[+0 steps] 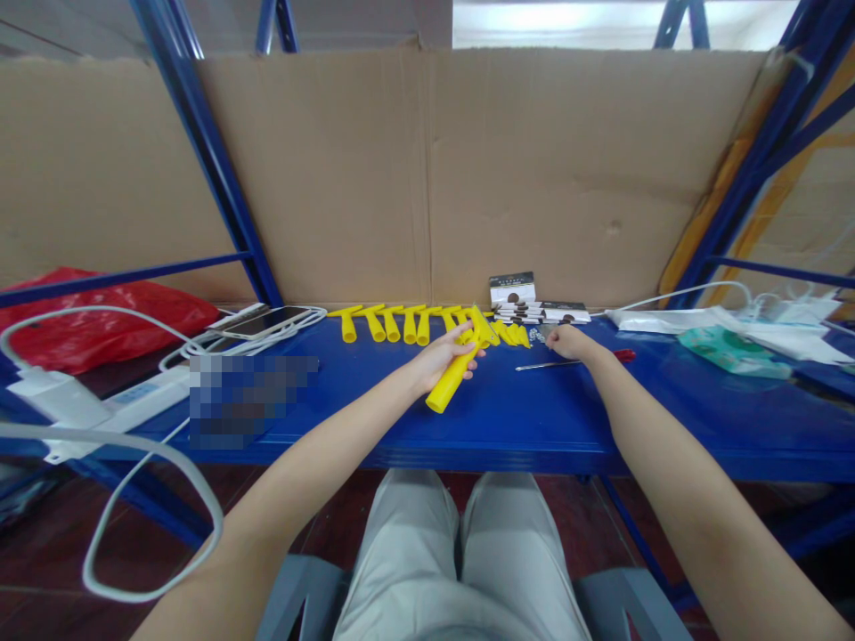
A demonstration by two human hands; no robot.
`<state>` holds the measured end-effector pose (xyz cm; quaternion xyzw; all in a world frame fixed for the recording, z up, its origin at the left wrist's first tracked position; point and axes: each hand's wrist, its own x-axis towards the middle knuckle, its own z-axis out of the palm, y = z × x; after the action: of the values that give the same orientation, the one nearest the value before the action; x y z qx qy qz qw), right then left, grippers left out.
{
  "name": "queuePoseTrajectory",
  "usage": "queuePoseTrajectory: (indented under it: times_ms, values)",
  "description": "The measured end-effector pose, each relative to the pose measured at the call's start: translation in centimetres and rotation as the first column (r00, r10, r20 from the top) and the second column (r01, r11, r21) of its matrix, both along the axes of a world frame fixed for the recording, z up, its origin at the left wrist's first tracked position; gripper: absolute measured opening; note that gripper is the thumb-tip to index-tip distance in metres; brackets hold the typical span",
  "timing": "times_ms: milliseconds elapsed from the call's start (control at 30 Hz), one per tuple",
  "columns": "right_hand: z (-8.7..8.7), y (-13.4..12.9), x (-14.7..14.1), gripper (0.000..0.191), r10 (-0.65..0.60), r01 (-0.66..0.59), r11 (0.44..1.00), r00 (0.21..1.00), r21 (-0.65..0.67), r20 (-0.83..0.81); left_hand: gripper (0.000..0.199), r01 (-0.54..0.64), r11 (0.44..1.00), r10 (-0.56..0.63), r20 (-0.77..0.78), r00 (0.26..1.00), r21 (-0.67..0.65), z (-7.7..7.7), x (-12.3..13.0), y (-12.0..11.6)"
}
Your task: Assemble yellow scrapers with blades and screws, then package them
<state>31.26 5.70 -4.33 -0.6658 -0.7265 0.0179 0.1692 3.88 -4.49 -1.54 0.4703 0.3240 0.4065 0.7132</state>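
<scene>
In my left hand (446, 361) is a yellow plastic scraper (450, 381) with a hollow tubular handle, its open end tilted down towards me. The fingers wrap round it just below the flat, wide head. My right hand (565, 342) is at a little pile of small metal parts (538, 336), fingers drawn together and pointing down; whatever they pinch is hidden. Between the hands lie several small yellow pieces (509, 334). A screwdriver (548, 365) with a red handle lies under my right wrist.
Several more yellow scrapers (393, 326) stand in a row along the cardboard backing (334, 178). Small printed boxes (513, 288) are stacked behind the loose pieces. To the left are a power strip (147, 399), white cables and a red bag (107, 316); a green packet (731, 350) lies right.
</scene>
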Motion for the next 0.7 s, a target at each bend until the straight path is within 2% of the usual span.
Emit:
queuePoseTrajectory:
  times_ms: [100,267,433,700]
  values:
    - [0.6,-0.5,-0.3,0.017,-0.049,0.051,0.996,0.998,-0.076,0.037,0.060,-0.017,1.000,0.017,-0.013,1.000,-0.004,0.2,0.1,-0.2]
    - [1.1,-0.7,0.1,0.019,-0.080,0.084,0.992,0.996,-0.092,0.038,0.061,-0.029,1.000,0.029,-0.035,0.999,0.003,0.3,0.2,-0.4]
    - [0.8,-0.5,0.3,0.018,-0.119,0.122,0.988,0.992,-0.091,0.038,0.063,-0.012,1.000,0.012,-0.019,1.000,0.010,0.1,0.2,-0.3]
    - [1.5,-1.3,0.0,0.019,-0.127,0.144,0.981,0.983,-0.131,0.131,0.062,-0.013,1.000,0.013,-0.018,1.000,0.015,0.1,0.2,-0.3]
